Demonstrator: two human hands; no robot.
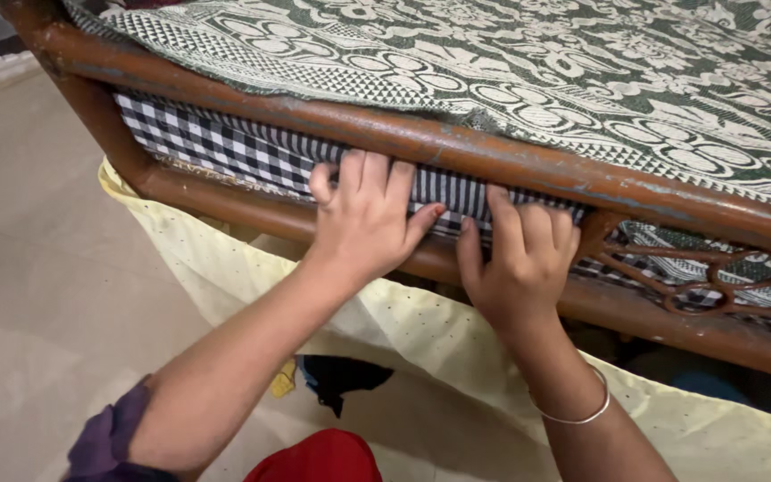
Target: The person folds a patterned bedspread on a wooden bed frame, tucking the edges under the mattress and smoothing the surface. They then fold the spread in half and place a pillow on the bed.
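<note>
**Two hands on checked cloth**

Pressed flat, fingers spread, against the black-and-white checked cloth point(225, 143) between the brown bed rails point(457, 147): left hand point(363, 219) and right hand point(519, 259), side by side, gripping nothing. Draped below, a pale yellow sheet point(421, 339); above, a green patterned bedspread point(582, 71).

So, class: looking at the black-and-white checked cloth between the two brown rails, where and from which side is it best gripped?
Probably the checked cloth is best pinched at its exposed band left of the left hand, coming from the open front. The upper rail and lower rail block top and bottom; the right hand presses alongside.
</note>
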